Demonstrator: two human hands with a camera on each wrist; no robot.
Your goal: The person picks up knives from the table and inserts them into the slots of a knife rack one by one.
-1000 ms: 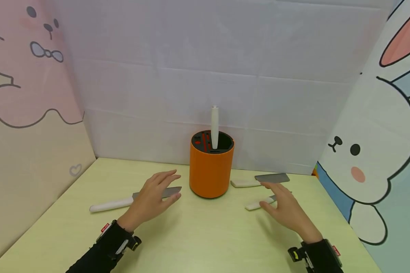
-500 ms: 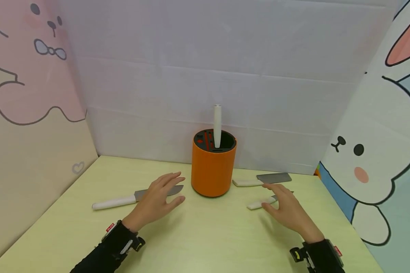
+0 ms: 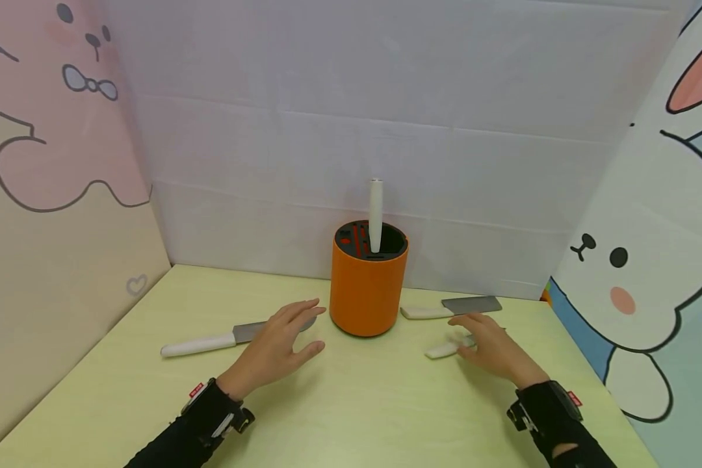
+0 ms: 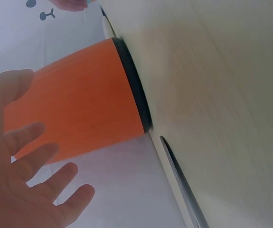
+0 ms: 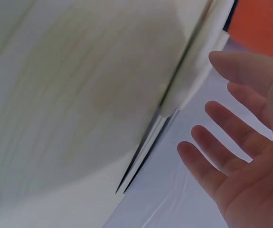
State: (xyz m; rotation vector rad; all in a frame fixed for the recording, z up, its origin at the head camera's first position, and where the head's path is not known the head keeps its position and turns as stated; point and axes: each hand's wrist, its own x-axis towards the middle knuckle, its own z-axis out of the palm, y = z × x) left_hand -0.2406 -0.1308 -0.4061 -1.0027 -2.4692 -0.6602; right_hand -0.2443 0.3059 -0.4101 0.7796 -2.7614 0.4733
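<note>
My left hand (image 3: 276, 348) hovers over a large knife with a white handle (image 3: 199, 346), hiding part of its blade. Its fingers are spread and hold nothing; the left wrist view shows the blade (image 4: 186, 187) beyond the fingertips. On the other side, my right hand (image 3: 491, 346) hangs over a small knife with a white handle (image 3: 442, 350), whose blade is mostly hidden. In the right wrist view the loosely bent fingers (image 5: 238, 128) are apart from the white handle (image 5: 188, 80). Behind it lies a cleaver (image 3: 472, 305).
An orange round knife block (image 3: 367, 292) stands at the back middle, between the hands. One white knife handle (image 3: 376, 214) sticks up from its black top. A white wall sheet (image 3: 269, 162) rises behind the pale table (image 3: 351, 403), with cartoon-printed panels at both sides.
My right hand has moved slightly closer over the small knife. The left hand stays over the large knife. The whole view has shifted a little; the knives and block have not moved.
</note>
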